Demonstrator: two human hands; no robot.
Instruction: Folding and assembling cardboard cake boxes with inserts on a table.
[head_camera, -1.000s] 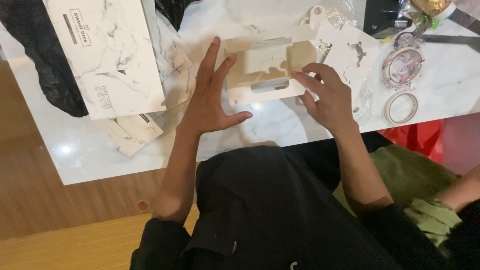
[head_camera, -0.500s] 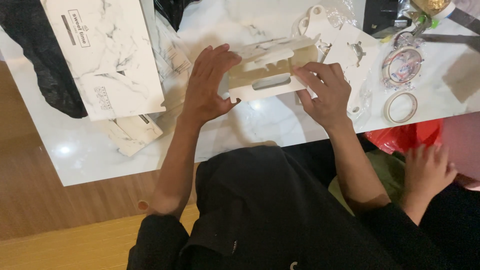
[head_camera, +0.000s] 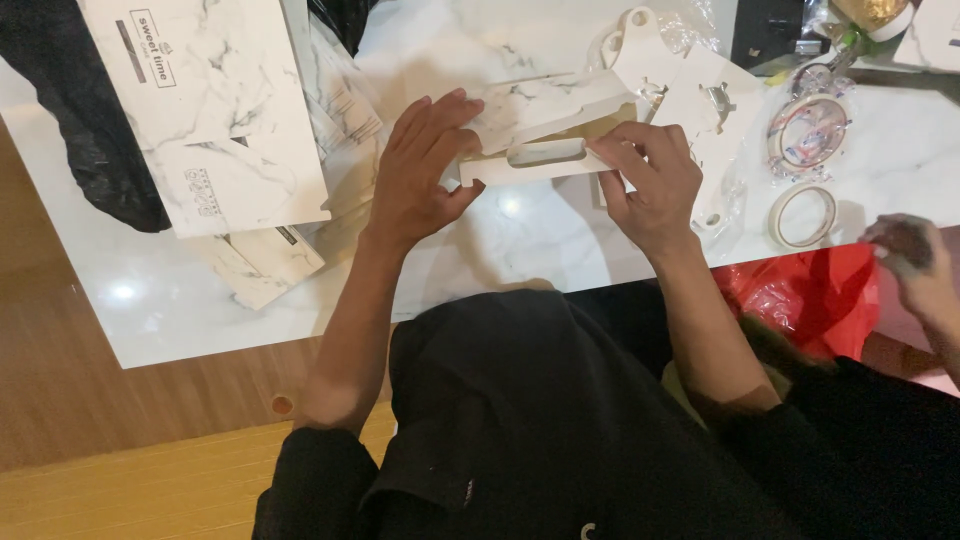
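The left hand and right hand gripped opposite ends of a white cardboard box piece (with a slot handle) just above the marble table, beside flat marble-print sheets and tape rolls.

A flat white marble box sheet lies top left. Both hands fold a small marble box in the middle.

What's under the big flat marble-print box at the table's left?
Beneath the flat marble-print box lie more marble-print cardboard flats and black cloth; the covered parts stay hidden.
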